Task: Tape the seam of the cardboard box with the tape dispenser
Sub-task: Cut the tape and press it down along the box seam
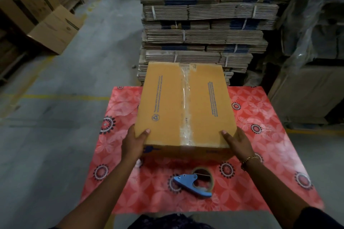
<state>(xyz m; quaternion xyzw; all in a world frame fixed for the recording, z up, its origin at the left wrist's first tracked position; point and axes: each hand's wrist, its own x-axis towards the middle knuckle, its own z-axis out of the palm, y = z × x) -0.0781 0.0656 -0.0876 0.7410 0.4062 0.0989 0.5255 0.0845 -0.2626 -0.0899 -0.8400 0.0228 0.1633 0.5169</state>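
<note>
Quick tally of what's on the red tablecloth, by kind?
Box: 1
Tape dispenser: 1
Hands on the box: 2, left hand and right hand
Total: 4

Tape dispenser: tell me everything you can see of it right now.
The tape dispenser lies on its side on the red flowered cloth, between the person and the box. Its frame is light blue, metal by its look, with a round rivet near the pointed left end and a curved handle running to the lower right. A brown-cored roll of clear-looking tape sits in its right half. Neither the left hand nor the right hand touches it; both hold the box.
</note>
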